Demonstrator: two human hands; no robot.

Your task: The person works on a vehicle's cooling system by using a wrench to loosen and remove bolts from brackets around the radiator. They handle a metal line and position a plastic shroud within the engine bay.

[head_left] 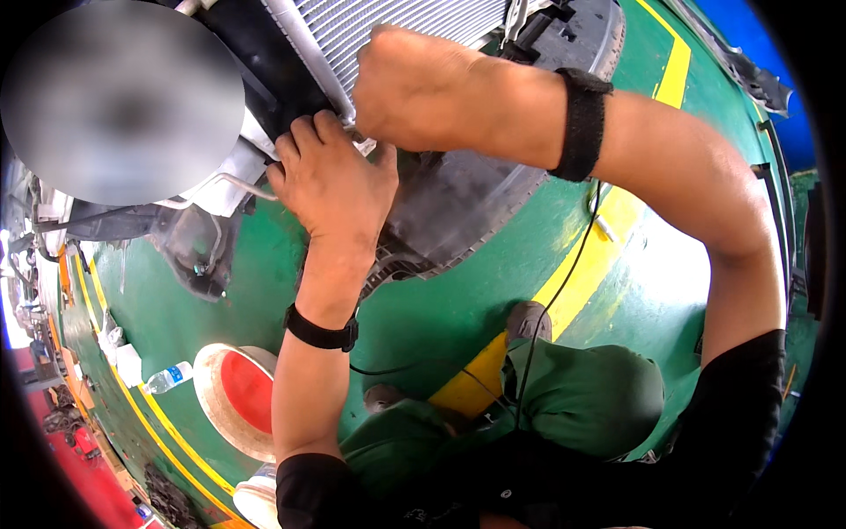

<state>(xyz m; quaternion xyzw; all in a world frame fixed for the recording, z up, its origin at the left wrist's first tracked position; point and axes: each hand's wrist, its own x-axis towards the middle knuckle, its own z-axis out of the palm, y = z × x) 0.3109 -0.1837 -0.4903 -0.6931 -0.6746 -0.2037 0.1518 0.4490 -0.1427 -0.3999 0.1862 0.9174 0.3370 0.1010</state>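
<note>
A silver finned radiator-like core, with a metal side rail, stands ahead of me at the front of a vehicle. My left hand is at its lower corner, fingers bent over the edge beside a black panel. The thumb points toward my other hand, and the fingertips are hidden. Right beside it, my right hand is closed like a fist in front of the fins. Whatever it grips is out of sight behind the fingers. Below both hands spreads a dark plastic undertray.
A thin metal pipe runs left of my hands. On the green floor stand a white bucket, red inside, and a clear bottle. A black cable hangs across my view. A blurred oval covers the upper left.
</note>
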